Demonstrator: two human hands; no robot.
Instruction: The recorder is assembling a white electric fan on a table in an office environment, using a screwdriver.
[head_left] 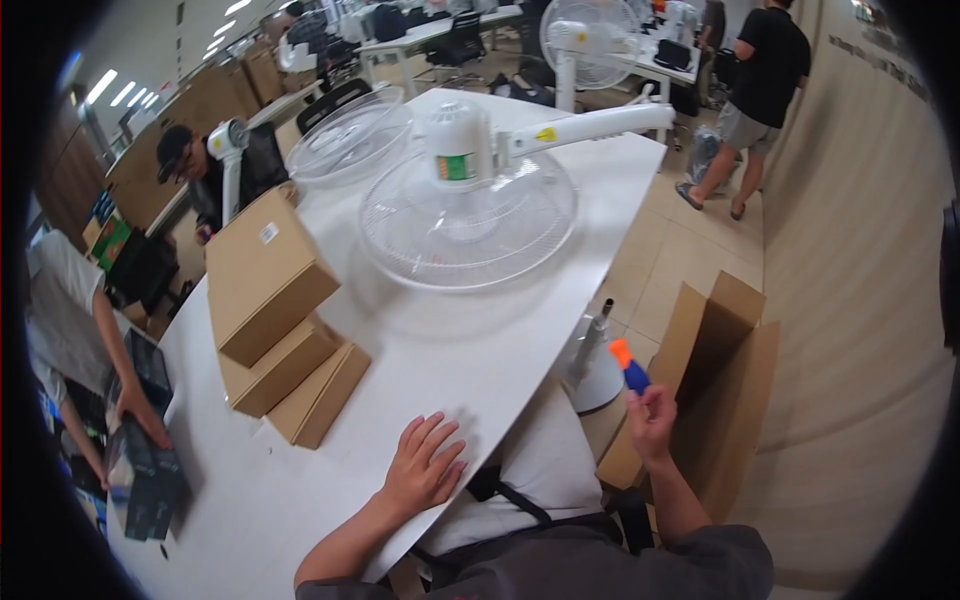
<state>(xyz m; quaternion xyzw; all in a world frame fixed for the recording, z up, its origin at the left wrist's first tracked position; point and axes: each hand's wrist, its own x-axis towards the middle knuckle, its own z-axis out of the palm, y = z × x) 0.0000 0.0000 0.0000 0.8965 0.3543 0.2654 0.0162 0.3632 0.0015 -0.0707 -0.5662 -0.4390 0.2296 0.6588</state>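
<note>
Your right fingers point(658, 399) grip the blue-and-orange tool point(630, 368) beside the white worktop point(440, 345); your left hand point(420, 468) is spread, empty. Probable step: tool handling; reaching the white caged fan point(470, 212) requires inward movement.

I can't read the white label point(268, 233) on the carton point(262, 285) by the table's point(440, 350) left edge, or the fan's point(470, 222) green sticker point(457, 167).

Cardbd boxes point(262, 280), bkgd blk chair point(464, 36), prob. mesh
</note>
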